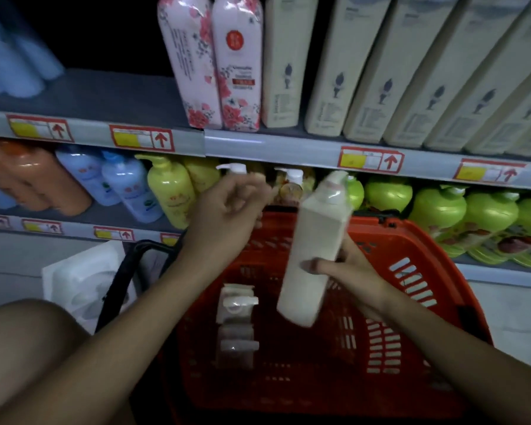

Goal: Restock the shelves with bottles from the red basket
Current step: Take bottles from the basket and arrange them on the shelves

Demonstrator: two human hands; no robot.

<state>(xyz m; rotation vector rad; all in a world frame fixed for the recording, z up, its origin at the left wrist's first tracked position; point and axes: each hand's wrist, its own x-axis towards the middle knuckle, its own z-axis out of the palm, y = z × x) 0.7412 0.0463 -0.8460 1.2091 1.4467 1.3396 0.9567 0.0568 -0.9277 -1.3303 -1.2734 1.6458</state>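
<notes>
Basket [411, 271], red plastic, sits below the shelves, its near edge lost in shadow. Right hand [347, 271] grips a cream pump bottle [316, 250] near its lower half, thumb across the front, held tilted above the basket; the pump top is motion-blurred. Left hand [227, 216] hangs above the basket's far rim, fingers loosely curled around nothing, blurred. Inside the basket lie two more pump bottles [236, 320], dim, labels unreadable. Cream cartons [365, 69] above the basket are cut off at the top.
</notes>
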